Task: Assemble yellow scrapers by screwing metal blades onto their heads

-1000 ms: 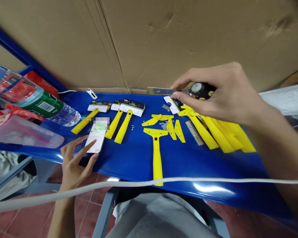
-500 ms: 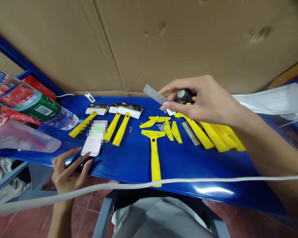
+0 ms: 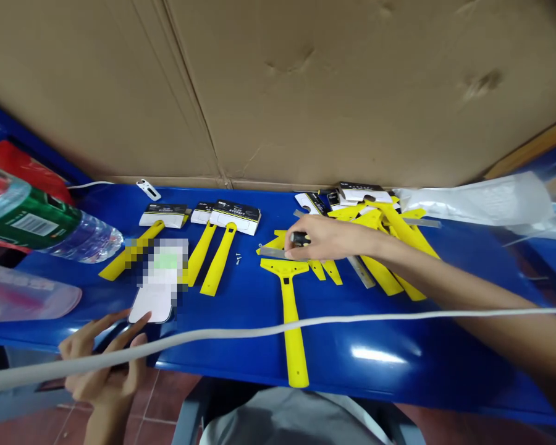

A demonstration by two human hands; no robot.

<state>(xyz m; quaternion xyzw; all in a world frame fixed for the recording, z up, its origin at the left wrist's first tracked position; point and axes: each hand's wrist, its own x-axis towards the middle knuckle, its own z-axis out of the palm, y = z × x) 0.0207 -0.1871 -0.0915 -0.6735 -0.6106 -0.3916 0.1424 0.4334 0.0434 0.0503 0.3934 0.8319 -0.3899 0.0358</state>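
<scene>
My right hand (image 3: 312, 238) pinches a flat metal blade (image 3: 272, 253) just above the head of a yellow scraper handle (image 3: 293, 327); a dark screwdriver handle (image 3: 300, 238) also sits within its fingers. Yellow head pieces (image 3: 327, 271) lie partly hidden under that hand. My left hand (image 3: 104, 361) rests with fingers spread at the table's front edge, its fingertips at the lower end of a phone (image 3: 152, 303). Small screws (image 3: 238, 258) lie between the phone and the handle. Another metal blade (image 3: 361, 272) lies right of the head pieces.
Scrapers with black-and-white sleeves (image 3: 235, 216) lie at the left of the blue table (image 3: 241, 346). More yellow handles (image 3: 401, 232) are piled at the right, near a white plastic bag (image 3: 482, 201). A bottle (image 3: 50, 222) stands out at the left. A white cable (image 3: 352, 319) crosses the foreground.
My right hand has come down and left with the blade, from above the table to the scraper head. The camera view has shifted, and the pile at the right now shows more.
</scene>
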